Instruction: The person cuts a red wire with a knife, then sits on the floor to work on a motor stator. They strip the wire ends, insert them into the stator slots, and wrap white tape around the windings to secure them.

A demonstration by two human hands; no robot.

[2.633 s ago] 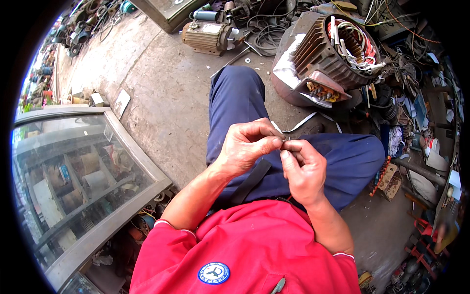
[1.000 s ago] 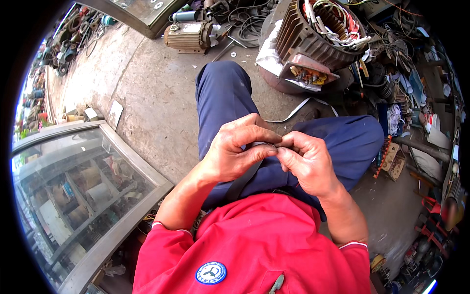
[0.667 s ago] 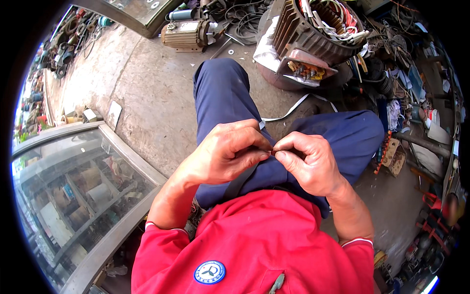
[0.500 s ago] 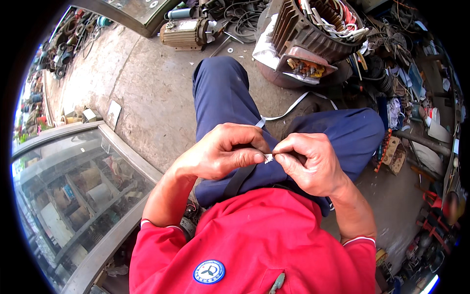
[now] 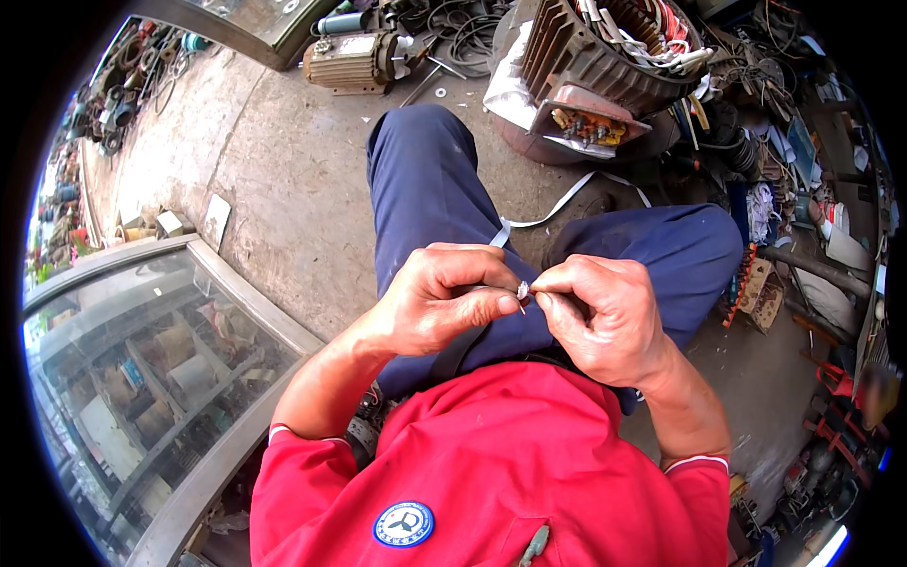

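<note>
Small white scrap [image 5: 522, 290], one — held on the wearer's side of the finned motor housing [image 5: 619, 85], well apart from it. Left hand [image 5: 439, 298]: thumb and forefinger pinched the scrap. Right hand [image 5: 605, 312]: likewise, opposite edge. White strap [image 5: 567, 197]: lay near the housing. Ribbed motor [image 5: 350, 61]: stood left of the housing.

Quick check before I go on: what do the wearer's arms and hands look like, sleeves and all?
The left hand and right hand are bare, with no glove or watch showing. The left sleeve and right sleeve are short, red and edged in white, leaving the forearms uncovered.
</note>
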